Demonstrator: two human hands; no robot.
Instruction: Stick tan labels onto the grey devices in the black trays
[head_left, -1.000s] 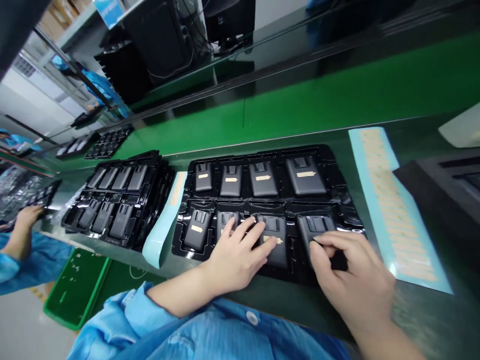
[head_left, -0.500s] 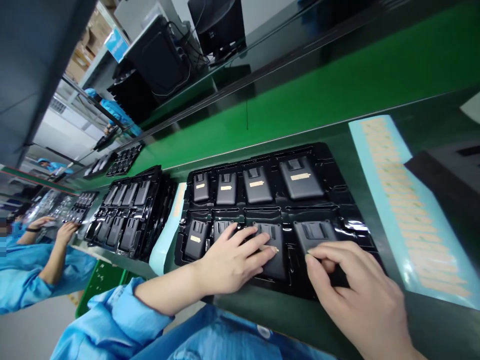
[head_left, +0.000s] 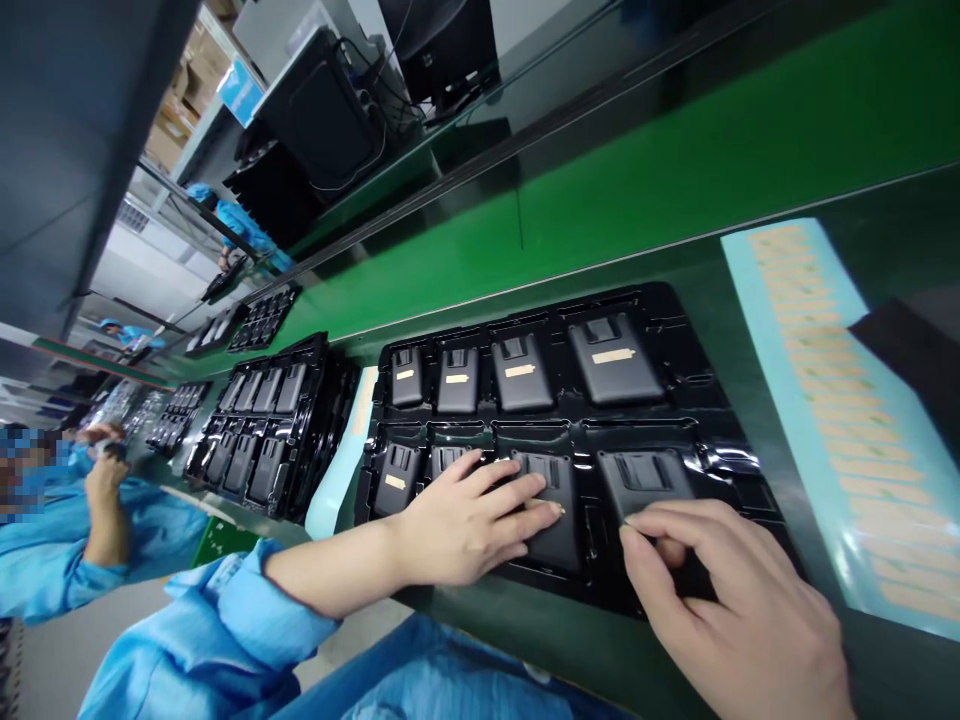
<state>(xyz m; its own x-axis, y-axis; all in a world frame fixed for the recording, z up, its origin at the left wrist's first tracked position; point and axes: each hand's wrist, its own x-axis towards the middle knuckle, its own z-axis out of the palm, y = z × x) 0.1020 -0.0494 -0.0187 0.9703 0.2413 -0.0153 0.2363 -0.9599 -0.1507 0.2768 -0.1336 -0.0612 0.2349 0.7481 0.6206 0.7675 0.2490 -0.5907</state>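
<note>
at nine o'clock, far left, a co-worker's bare forearm (head_left: 105, 515) is showing above a blue cloth sleeve (head_left: 60, 560). next, a stack of glossy black plastic trays (head_left: 324, 400) is holding small dark grey cases (head_left: 266, 465). then a curling pale-blue backing strip (head_left: 330, 500) is lying just beside a moulded black plastic tray (head_left: 701, 375) at the centre. in it, dark grey rectangular plastic cases (head_left: 529, 395) are sitting in two rows of four, several bearing beige strip labels (head_left: 461, 379). the left hand (head_left: 472, 520) is resting palm down, fingers slightly spread, over the second and third near-row cases, partly covering both. the right hand (head_left: 739, 590) is keeping thumb and forefinger tips together at the left edge of the fourth near-row case (head_left: 649, 478), at four o'clock in the tray; whether they are pinching anything cannot be told. this case's notched end is pointing between eleven and twelve, its long axis running toward five. at three o'clock, a glossy pale-blue backing sheet (head_left: 855, 565) of beige labels is lying on the dark green bench (head_left: 877, 670).
</note>
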